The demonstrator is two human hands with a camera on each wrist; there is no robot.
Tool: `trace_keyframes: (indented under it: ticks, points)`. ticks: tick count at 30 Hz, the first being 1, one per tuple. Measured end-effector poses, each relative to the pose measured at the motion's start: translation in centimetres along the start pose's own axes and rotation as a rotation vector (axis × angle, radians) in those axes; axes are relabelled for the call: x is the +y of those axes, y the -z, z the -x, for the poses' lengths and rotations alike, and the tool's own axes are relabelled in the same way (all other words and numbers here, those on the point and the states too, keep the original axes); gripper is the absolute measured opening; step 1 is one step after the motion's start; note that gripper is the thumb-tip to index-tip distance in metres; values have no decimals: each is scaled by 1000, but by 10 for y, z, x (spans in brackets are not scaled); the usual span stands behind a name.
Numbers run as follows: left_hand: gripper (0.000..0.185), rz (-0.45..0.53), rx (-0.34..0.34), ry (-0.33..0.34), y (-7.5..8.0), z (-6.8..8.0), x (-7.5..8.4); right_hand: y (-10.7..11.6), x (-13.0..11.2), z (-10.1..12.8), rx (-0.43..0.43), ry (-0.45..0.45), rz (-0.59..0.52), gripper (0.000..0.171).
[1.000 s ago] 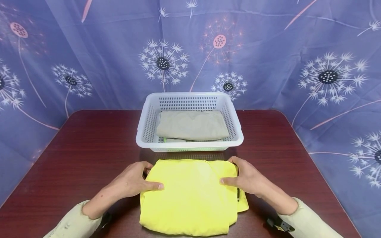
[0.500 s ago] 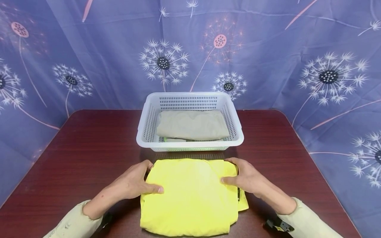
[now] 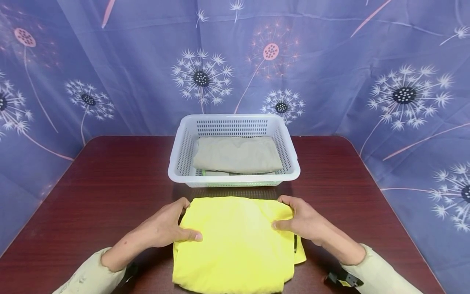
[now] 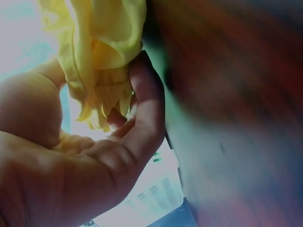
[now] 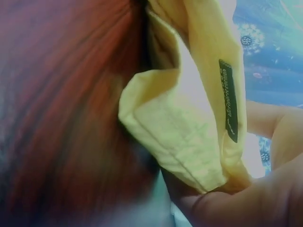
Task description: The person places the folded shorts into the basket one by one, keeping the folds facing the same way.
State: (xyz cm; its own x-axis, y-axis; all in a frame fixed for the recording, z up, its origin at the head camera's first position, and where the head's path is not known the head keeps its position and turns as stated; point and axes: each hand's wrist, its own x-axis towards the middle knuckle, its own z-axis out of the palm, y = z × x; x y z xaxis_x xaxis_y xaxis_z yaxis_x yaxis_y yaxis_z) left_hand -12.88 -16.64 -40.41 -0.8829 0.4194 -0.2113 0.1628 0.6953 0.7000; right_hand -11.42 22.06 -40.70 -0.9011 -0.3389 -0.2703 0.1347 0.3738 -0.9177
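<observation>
Head view: folded yellow garment [image 3: 235,245] flat on dark red table [image 3: 110,183], near front edge, just in front of white basket [image 3: 180,163]. Left hand [image 3: 165,226] gripping garment's left side, thumb on top, fingers curled round the far left corner and partly under. Right hand [image 3: 304,220] gripping the right side the same way, thumb on top, fingers hooked over the far right corner. Both closed narrowly on cloth. Small gap between garment's far edge and basket front wall. Bare tabletop wide open left and right of garment and basket. Basket holding folded beige cloth [image 3: 236,155], with more folded pieces beneath it. Blue dandelion-print curtain [image 3: 330,61] behind table. Beige sleeves on both arms.

Left wrist view: left hand [image 4: 71,161] from below, fingers [image 4: 147,109] curled round bunched yellow garment [image 4: 99,52] edge, pinched against palm. Table [image 4: 236,94] surface blurred at right.

Right wrist view: yellow garment [image 5: 189,127] folded layers raised a little off table [image 5: 61,104] at this corner, right hand [image 5: 265,189] holding from below and behind, fingers mostly hidden by cloth. Small dark label [image 5: 229,101] on garment with pale writing, too blurred to read.
</observation>
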Motion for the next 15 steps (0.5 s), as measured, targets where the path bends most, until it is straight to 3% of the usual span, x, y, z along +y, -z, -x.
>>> trace_keyframes:
  ticks: [4,10,15]
  points:
    - [71,4,-14,-32,1,0,0,1,0,1,-48,-14,-107,59]
    - [67,114,-54,-35,1,0,2,1,3,2,-93,-13,-229,42]
    - [65,168,-76,-30,0,2,3,1,2,3,-108,-12,-267,40]
